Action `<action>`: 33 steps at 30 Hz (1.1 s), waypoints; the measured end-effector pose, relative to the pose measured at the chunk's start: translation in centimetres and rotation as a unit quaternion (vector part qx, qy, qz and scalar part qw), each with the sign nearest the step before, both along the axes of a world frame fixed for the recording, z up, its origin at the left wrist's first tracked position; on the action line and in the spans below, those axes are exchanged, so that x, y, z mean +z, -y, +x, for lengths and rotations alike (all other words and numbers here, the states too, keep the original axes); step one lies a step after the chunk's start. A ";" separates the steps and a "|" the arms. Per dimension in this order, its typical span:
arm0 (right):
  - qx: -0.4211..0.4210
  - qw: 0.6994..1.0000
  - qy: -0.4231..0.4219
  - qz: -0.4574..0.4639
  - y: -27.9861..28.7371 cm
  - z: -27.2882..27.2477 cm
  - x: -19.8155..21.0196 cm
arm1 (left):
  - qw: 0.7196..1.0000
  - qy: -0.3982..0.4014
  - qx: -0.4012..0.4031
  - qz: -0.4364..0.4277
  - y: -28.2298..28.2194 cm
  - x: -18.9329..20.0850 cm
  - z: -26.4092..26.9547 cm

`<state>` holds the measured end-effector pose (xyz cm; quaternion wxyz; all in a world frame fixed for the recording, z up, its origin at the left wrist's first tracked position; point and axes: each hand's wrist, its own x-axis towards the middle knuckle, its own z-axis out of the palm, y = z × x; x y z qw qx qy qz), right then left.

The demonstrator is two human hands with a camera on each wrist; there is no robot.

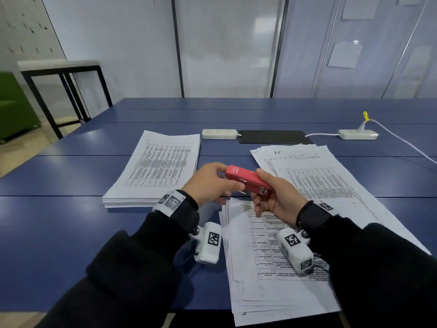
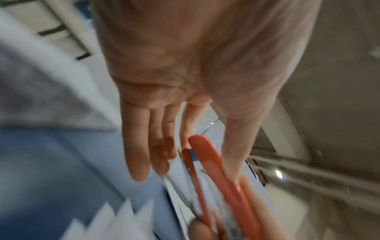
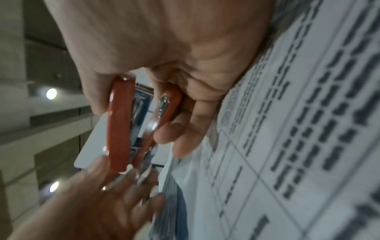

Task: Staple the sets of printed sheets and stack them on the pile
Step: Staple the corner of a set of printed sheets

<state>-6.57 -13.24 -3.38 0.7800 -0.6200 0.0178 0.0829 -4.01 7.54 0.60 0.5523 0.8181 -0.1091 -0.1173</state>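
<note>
A red stapler (image 1: 246,179) is held in the air over the blue table (image 1: 59,233), between both hands. My right hand (image 1: 272,197) grips its rear end, fingers curled under it and thumb on top. My left hand (image 1: 221,179) pinches the front end between thumb and forefinger; the other fingers (image 2: 139,154) are stretched out. The right wrist view shows the stapler (image 3: 120,129) with its jaws slightly apart. A fanned set of printed sheets (image 1: 264,268) lies under my hands. A neat pile (image 1: 156,169) sits to the left.
More printed sheets (image 1: 331,181) are spread out on the right. Two white power strips (image 1: 219,134) (image 1: 357,134), a black pad (image 1: 274,136) and a white cable (image 1: 402,140) lie further back. A black-framed bench (image 1: 59,67) and a green seat (image 1: 14,107) stand left of the table.
</note>
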 end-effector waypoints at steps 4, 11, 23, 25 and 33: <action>-0.016 0.999 0.008 0.031 0.4 0.2 -0.5 | 0.971 -0.148 -0.015 -0.188 1.1 -1.9 -0.7; -0.004 0.999 0.042 0.016 0.5 0.3 -1.0 | 0.976 -0.114 0.017 -0.186 2.0 -2.8 -0.5; -0.079 0.987 0.141 -0.008 1.3 0.1 -1.0 | 0.962 -0.017 0.101 -0.253 0.5 -2.2 -0.9; -0.091 0.986 0.137 0.002 1.5 0.0 -1.0 | 0.960 0.019 0.112 -0.257 0.5 -2.0 -1.4; -0.099 0.988 0.113 -0.045 2.3 -0.2 -0.8 | 0.962 0.097 0.118 -0.226 -5.2 -0.3 -5.3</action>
